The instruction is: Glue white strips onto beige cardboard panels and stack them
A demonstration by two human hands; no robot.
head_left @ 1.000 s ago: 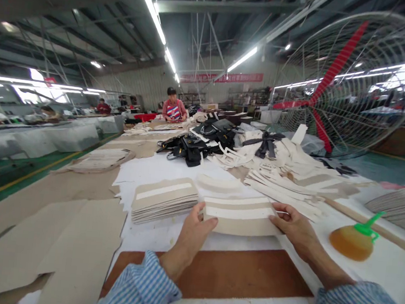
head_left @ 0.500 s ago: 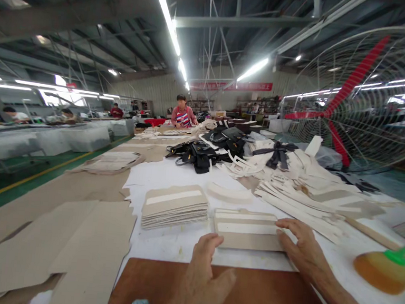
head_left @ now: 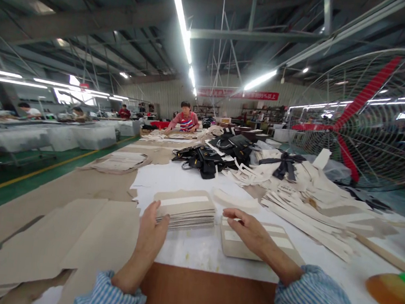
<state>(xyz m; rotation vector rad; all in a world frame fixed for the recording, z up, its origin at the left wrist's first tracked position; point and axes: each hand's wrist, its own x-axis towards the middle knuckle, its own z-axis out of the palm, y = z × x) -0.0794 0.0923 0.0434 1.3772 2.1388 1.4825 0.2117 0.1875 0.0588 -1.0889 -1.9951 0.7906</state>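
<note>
A stack of beige panels (head_left: 186, 202), each topped with a white strip, lies on the white sheet in front of me. My left hand (head_left: 152, 233) rests against the stack's left side, thumb at the near corner and fingers apart. Beyond the stack's right edge hovers my right hand (head_left: 250, 230), fingers open and pointing left toward it, with a small gap between. Under my right hand and wrist sits a second, lower pile of beige panels (head_left: 238, 248), partly hidden by them. A brown board (head_left: 210, 294) lies along the near table edge.
Large beige sheets (head_left: 101, 233) cover the left side. Black bag pieces (head_left: 205, 159) and loose cream strips (head_left: 300, 216) are heaped farther back and right. An orange container with a green top (head_left: 391, 294) stands at right, near a big fan (head_left: 356, 114). A co-worker (head_left: 185, 119) is at the far end.
My left hand has moved left and forward from the right pile to the left stack. My right hand has crossed leftward over the right pile. The view has shifted slightly.
</note>
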